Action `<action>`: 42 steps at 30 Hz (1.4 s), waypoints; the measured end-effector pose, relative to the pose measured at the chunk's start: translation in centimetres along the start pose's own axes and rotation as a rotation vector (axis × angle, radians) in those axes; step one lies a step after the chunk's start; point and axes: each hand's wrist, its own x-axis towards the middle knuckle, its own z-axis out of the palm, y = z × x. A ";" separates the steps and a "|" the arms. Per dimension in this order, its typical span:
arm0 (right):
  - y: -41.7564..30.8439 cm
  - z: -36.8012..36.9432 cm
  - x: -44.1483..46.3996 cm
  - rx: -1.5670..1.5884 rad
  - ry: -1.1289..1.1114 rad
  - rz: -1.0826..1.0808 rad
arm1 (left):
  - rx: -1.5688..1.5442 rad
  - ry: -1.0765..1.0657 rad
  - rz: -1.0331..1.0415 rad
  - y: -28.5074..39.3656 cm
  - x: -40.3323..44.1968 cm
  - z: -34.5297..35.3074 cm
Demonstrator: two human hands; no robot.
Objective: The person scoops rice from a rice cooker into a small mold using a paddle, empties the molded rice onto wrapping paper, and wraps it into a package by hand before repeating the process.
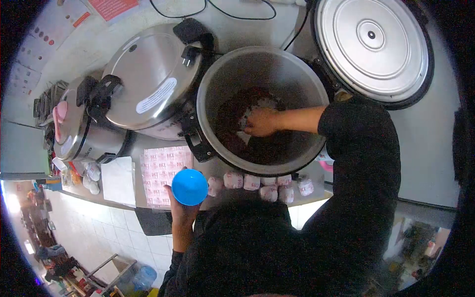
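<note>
My left hand (182,210) holds a blue cup (190,187) by its side, over the counter's front edge. The cup's open top faces the camera. My right hand (262,122) reaches down into a large open rice cooker pot (217,99), its fingers curled at some white rice (267,103) near the bottom. What the fingertips grip is too small to make out. Several paper-wrapped bundles (252,182) lie in front of the cooker. Left of them is a stack of printed wrapping sheets (161,168).
The cooker's raised round lid (346,59) stands at the back right. A closed steel cooker (143,74) is to the left, with another (94,141) beyond it. White paper (118,181) lies on the counter. Black cables (242,19) run behind. A pink ladle (60,113) is far left.
</note>
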 end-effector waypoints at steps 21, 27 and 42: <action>5.9 -9.4 -11.3 0.405 0.203 0.020 | 0.295 -0.259 0.305 8.9 7.2 15.2; 1.2 -14.9 -16.7 0.211 0.399 0.197 | 0.004 -0.326 0.016 5.7 10.9 19.0; -10.5 -10.6 -21.4 -0.167 0.853 0.240 | -0.392 -0.439 -0.119 6.9 10.9 23.3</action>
